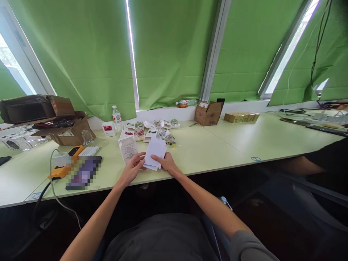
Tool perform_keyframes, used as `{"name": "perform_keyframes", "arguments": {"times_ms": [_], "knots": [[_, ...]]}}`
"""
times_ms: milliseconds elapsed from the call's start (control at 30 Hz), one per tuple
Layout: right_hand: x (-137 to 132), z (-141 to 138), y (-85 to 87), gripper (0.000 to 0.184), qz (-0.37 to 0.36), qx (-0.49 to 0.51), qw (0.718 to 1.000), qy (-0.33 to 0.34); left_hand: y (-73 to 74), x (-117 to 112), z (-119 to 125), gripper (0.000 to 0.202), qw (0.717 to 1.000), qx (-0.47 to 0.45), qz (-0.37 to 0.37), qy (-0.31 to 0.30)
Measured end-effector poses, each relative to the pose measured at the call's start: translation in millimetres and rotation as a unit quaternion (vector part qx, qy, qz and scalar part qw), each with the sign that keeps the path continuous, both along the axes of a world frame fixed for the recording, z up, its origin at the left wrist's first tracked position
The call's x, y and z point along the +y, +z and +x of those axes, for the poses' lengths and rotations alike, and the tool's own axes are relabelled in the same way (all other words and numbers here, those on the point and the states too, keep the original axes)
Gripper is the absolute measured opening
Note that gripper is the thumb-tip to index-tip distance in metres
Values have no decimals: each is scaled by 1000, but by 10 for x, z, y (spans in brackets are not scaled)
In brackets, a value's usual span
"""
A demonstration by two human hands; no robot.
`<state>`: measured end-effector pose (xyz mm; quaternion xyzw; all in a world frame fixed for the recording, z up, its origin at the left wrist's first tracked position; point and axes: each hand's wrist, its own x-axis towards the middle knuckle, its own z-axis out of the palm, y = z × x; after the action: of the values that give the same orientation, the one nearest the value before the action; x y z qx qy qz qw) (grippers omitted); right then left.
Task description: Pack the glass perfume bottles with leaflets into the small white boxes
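Note:
Several white sheets of paper or thin card (156, 148), stacked with uneven lower edges, are held above the table's front edge. My right hand (168, 164) grips them from the right, its thumb lying on top. From the left, the curled fingers of my left hand (132, 168) close on the sheets' edge. Just behind my left hand stands a white carton (128, 149) with printed text and its top flap up. Beyond the sheets lie small clear glass pieces (170, 139) and white packets with pictures (151, 135). A small gold cap-like piece (173, 144) sits to the right.
A white box with a red picture (109, 129) and a plastic bottle (116, 115) stand behind. At left are a phone-like slab (84, 173), an orange device (76, 151), a cable (51, 177) and cardboard boxes (65, 134). Farther right are an open carton (208, 114) and small yellow boxes (240, 117).

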<state>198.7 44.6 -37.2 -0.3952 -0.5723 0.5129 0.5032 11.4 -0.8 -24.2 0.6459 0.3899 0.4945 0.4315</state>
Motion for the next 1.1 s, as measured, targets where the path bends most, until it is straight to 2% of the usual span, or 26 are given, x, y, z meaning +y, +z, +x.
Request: {"name": "perform_keyframes", "arguments": {"times_ms": [67,167,233,333,400,433,600,700,900,1100], "knots": [[15,1,-16,44,7,6,1000,-5,8,-4,0,41,998,41,33,31],[35,3,-35,43,8,6,1000,-5,41,-22,-45,33,976,118,114,145],[41,5,-38,43,7,11,1000,-2,79,-39,-113,28,938,162,189,241],[33,9,-27,43,15,32,999,7,144,-49,-261,24,856,210,298,367],[22,10,-15,44,14,38,999,10,176,-31,-372,26,809,247,332,417],[17,10,-9,45,13,38,999,10,185,-15,-425,30,802,267,335,416],[-4,9,8,45,14,29,999,13,156,93,-609,48,835,316,291,345],[-11,13,9,46,19,26,999,19,113,142,-655,49,848,323,260,331],[-7,18,3,46,25,11,999,22,49,192,-722,45,868,304,245,306],[-28,18,16,46,39,0,999,21,80,140,-662,50,888,282,230,280]]}}
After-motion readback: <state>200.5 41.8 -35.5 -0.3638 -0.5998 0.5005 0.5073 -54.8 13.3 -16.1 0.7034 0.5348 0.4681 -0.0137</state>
